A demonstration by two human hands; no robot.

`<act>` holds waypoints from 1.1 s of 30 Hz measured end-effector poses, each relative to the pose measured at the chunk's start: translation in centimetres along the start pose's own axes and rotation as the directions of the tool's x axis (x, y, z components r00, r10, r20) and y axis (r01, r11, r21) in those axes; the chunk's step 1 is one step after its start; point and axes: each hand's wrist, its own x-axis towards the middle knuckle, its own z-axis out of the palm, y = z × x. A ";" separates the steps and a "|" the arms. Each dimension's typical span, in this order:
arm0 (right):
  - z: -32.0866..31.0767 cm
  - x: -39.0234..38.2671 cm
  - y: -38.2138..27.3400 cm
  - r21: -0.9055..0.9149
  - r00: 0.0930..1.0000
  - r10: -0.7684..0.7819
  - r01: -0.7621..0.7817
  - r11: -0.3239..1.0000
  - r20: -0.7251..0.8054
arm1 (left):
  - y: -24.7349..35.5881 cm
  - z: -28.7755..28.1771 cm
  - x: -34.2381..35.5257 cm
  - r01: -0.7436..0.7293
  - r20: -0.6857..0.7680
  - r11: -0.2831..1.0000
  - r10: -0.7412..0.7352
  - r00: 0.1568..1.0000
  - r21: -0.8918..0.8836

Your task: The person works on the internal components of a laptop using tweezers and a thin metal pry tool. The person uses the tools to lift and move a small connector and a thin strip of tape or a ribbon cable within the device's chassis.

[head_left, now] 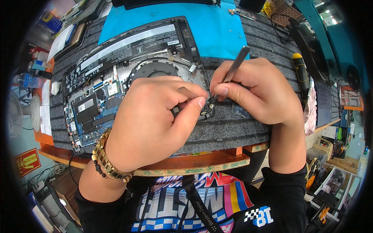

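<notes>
1. Opened black laptop chassis with blue circuit board: left of centre, on the grey-striped counter.
2. Left hand, centre: pinching a thin grey metal strip.
3. Right hand, right of centre: gripping a slender grey metal tool.

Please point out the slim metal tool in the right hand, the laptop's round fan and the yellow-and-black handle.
Slim metal tool (236,66), head view: its upper shaft.
Round fan (154,69), head view: its dark face.
Yellow-and-black handle (300,70), head view: its grip.
</notes>
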 end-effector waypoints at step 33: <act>-0.3 -0.6 -1.5 -0.094 0.996 -0.090 0.091 0.991 0.014 | -1.0 0.9 0.1 -0.085 0.045 0.994 0.082 0.996 0.075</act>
